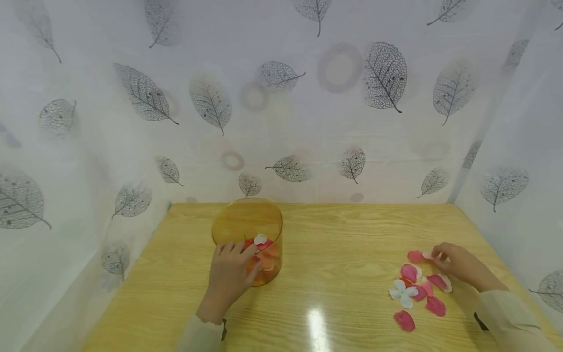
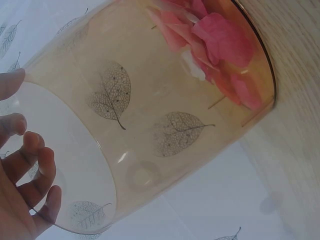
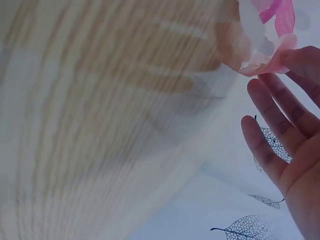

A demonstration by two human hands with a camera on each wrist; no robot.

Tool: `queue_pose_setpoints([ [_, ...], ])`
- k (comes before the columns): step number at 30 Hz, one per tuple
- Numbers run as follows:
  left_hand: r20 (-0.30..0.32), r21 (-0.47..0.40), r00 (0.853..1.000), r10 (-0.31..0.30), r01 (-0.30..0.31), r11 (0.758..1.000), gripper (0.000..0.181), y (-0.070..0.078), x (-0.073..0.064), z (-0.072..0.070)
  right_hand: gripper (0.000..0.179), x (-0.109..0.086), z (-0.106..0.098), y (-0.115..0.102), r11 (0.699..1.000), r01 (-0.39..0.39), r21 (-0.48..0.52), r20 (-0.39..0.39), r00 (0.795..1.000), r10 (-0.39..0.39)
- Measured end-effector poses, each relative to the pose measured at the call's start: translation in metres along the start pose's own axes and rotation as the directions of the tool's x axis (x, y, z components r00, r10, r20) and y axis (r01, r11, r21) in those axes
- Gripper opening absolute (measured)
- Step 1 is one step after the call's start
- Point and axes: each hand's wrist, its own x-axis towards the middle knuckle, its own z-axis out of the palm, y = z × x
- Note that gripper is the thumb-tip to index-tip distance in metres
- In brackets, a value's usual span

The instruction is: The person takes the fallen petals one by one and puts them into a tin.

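An amber see-through container (image 1: 274,266) stands at the left of the table, with pink, red and white petals (image 2: 225,40) at its bottom. My left hand (image 1: 229,274) holds it by the near rim, fingers curled at the mouth (image 2: 107,165) in the left wrist view. Over on the right, my right hand (image 1: 462,264) pinches a pale pink petal (image 3: 277,62) between thumb and forefinger, while its other fingers spread out. Just beside that hand lies a loose group of petals: dark pink ones (image 1: 435,306), a red one and a white four-lobed flower (image 1: 403,294).
The wood-grain table (image 1: 334,254) runs back to a pale curtain (image 1: 308,122) printed with dark leaf skeletons, which also closes off both sides. A bright light reflection (image 1: 317,327) shows near the table's front. One dark pink petal (image 1: 404,320) lies nearest the front.
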Motion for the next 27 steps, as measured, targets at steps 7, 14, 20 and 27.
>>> queue_pose_setpoints([
  [7,0.012,-0.004,1.0,-0.008,0.008,1.0,0.029,0.0,0.0,0.0,0.012,0.004,-0.003,-0.001,1.0,0.001,-0.015,-0.021,1.0,-0.002],
  [14,0.016,-0.009,1.0,-0.013,0.013,1.0,0.029,0.0,0.0,0.001,0.01,0.006,-0.008,-0.001,0.999,0.003,-0.039,-0.041,0.999,-0.005],
  [20,0.011,-0.005,1.0,-0.01,0.01,1.0,0.03,0.0,-0.001,0.002,0.007,0.008,-0.012,-0.001,0.998,-0.034,-0.043,-0.04,0.999,0.033],
  [27,-0.002,0.007,1.0,0.002,-0.002,1.0,0.033,0.0,-0.001,0.001,0.012,0.016,-0.019,0.002,0.996,0.028,-0.088,-0.135,0.99,-0.04],
])
